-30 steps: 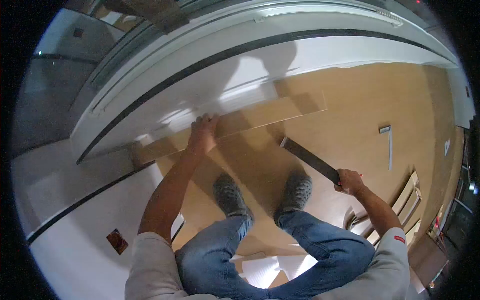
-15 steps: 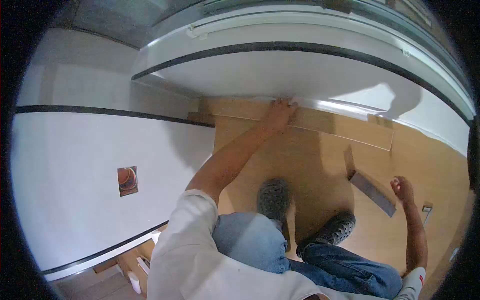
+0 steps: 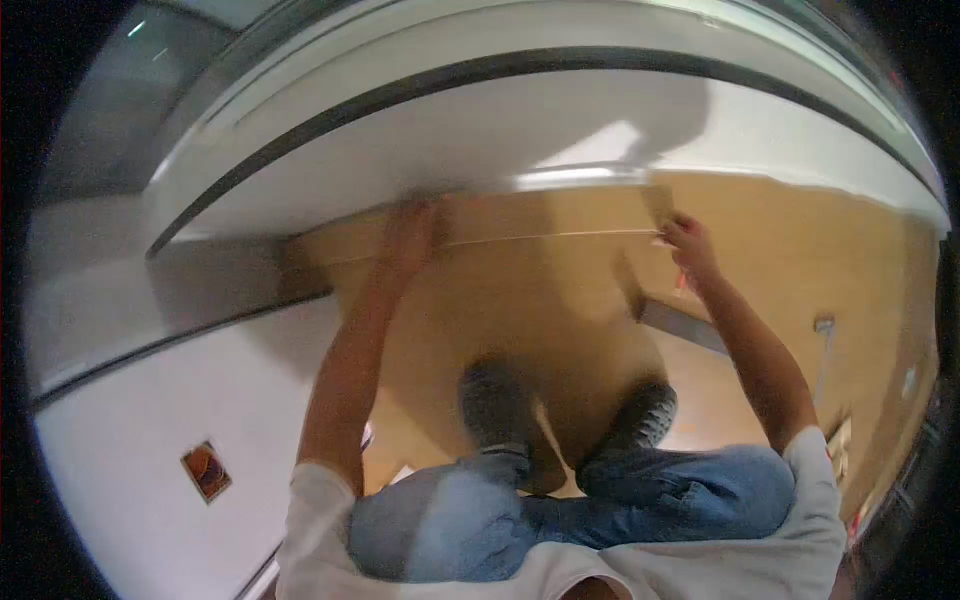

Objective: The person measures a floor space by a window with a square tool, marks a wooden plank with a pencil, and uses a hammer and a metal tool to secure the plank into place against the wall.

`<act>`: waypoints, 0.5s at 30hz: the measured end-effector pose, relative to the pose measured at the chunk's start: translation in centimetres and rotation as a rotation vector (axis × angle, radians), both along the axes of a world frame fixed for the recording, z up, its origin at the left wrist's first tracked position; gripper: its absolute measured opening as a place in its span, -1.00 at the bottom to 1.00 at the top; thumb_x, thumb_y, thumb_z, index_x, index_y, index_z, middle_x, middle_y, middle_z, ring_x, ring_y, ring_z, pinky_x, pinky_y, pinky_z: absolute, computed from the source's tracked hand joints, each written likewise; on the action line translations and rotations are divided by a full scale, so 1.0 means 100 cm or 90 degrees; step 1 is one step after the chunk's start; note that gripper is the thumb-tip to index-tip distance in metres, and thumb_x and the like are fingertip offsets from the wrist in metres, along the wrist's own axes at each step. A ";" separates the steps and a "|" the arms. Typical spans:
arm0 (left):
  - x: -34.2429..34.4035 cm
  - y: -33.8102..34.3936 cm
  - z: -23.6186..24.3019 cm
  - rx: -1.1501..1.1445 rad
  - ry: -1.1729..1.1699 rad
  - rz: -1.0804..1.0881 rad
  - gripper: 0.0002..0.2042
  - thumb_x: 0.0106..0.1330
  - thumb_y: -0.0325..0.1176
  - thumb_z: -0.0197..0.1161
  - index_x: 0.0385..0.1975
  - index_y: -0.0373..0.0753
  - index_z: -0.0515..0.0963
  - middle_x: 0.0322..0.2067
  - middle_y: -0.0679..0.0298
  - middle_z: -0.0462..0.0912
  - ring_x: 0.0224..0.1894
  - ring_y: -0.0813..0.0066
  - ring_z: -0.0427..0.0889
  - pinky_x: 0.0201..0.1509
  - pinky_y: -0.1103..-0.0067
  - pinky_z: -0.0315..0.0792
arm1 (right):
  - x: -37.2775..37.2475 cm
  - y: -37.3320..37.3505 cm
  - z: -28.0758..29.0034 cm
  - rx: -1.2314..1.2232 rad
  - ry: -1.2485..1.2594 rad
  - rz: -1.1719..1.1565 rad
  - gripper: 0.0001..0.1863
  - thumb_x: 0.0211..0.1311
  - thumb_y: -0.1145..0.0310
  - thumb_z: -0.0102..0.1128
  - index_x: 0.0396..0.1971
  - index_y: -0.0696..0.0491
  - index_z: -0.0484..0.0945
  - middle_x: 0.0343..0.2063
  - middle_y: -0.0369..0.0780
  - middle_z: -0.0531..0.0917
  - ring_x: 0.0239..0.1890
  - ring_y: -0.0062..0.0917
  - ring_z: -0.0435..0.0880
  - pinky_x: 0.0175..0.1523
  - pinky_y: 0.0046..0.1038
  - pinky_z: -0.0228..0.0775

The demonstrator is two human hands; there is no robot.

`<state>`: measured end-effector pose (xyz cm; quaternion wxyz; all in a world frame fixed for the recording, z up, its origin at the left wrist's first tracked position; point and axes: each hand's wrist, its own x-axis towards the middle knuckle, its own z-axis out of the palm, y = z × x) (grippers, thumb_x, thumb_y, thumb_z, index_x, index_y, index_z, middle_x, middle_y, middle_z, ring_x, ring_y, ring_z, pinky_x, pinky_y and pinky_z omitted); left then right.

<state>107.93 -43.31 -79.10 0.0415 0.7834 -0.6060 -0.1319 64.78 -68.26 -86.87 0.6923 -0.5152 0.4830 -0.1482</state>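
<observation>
Head view: we see two bare hands at a long tan plank [image 3: 600,212], which lies flat on the wood-coloured floor [image 3: 780,230] along the foot of a white wall [image 3: 450,140]. Our left hand [image 3: 412,225] reaches over the left part of the plank, close to the wall; it is blurred, so we cannot tell how far its fingers are spread or whether they grip anything. Our right hand [image 3: 690,240] is at the plank's right end, fingers curled in around a slim red stick [image 3: 682,281] that shows below the palm.

On the floor nearer us lies a flat grey bar [image 3: 682,325], its right end running behind our right forearm. Farther right we have an L-shaped square [image 3: 824,326], well apart from the plank, and a few pale offcuts [image 3: 840,445] beyond our right elbow.

To our left, a side wall [image 3: 120,450] has a small recessed box [image 3: 206,472]; inside we make out something brown and orange, with a curved line, too blurred to name. Both our dark, textured shoes [image 3: 655,412] rest on the floor between the forearms, under bent knees in blue jeans [image 3: 690,490].
</observation>
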 end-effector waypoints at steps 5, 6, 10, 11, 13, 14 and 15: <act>0.006 0.015 0.005 0.059 -0.067 0.031 -0.39 -0.01 -0.37 0.44 0.15 -0.15 0.44 0.11 -0.01 0.50 0.21 -0.06 0.39 0.31 0.17 0.28 | 0.053 0.026 0.036 -0.021 0.124 -0.066 -0.70 0.27 0.25 0.24 -0.25 0.22 0.54 -0.39 -0.18 0.65 -0.34 -0.52 0.68 -0.23 -0.46 0.47; 0.004 0.010 0.009 0.065 -0.074 0.026 -0.37 -0.02 -0.37 0.45 0.15 -0.15 0.44 0.11 -0.01 0.50 0.20 -0.05 0.40 0.30 0.18 0.29 | 0.048 0.023 0.028 -0.022 0.128 -0.091 -0.70 0.27 0.25 0.24 -0.25 0.22 0.54 -0.39 -0.18 0.65 -0.34 -0.52 0.68 -0.23 -0.46 0.47; -0.006 0.001 0.022 0.094 -0.041 0.048 -0.37 -0.04 -0.46 0.43 0.15 -0.16 0.43 0.12 -0.02 0.49 0.21 -0.05 0.39 0.29 0.21 0.32 | 0.048 0.024 0.028 -0.150 0.300 -0.028 -0.66 0.23 0.19 0.24 -0.21 0.18 0.53 -0.35 -0.10 0.66 -0.32 -0.37 0.67 -0.17 -0.34 0.47; -0.007 0.005 0.025 0.085 -0.063 0.045 -0.36 -0.05 -0.50 0.42 0.15 -0.16 0.43 0.12 -0.02 0.48 0.22 -0.05 0.39 0.28 0.24 0.33 | 0.054 0.028 0.036 -0.182 0.317 -0.045 -0.67 0.20 0.17 0.25 -0.24 0.14 0.54 -0.34 -0.06 0.65 -0.28 -0.24 0.64 -0.10 -0.26 0.46; 0.000 0.006 0.022 0.082 -0.068 0.036 -0.32 -0.08 -0.50 0.43 0.17 -0.16 0.42 0.13 -0.03 0.47 0.22 -0.07 0.39 0.28 0.21 0.32 | 0.065 0.030 0.042 -0.265 0.336 -0.037 -0.68 0.24 0.17 0.23 -0.22 0.12 0.53 -0.27 -0.06 0.64 -0.21 -0.20 0.63 -0.06 -0.23 0.45; 0.005 0.008 0.019 0.082 -0.073 0.033 -0.29 -0.10 -0.50 0.45 0.19 -0.17 0.40 0.14 -0.04 0.46 0.21 -0.10 0.39 0.28 0.19 0.31 | 0.067 0.032 0.041 -0.347 0.354 -0.022 -0.69 0.27 0.16 0.22 -0.20 0.11 0.52 -0.21 -0.06 0.62 -0.15 -0.16 0.62 -0.03 -0.20 0.45; 0.009 0.009 0.015 0.082 -0.077 0.031 -0.25 -0.13 -0.50 0.47 0.21 -0.17 0.39 0.15 -0.05 0.45 0.20 -0.12 0.39 0.28 0.16 0.31 | 0.067 0.031 0.037 -0.421 0.384 0.020 -0.69 0.32 0.15 0.17 -0.17 0.10 0.49 -0.15 -0.04 0.59 -0.11 -0.11 0.61 -0.02 -0.16 0.46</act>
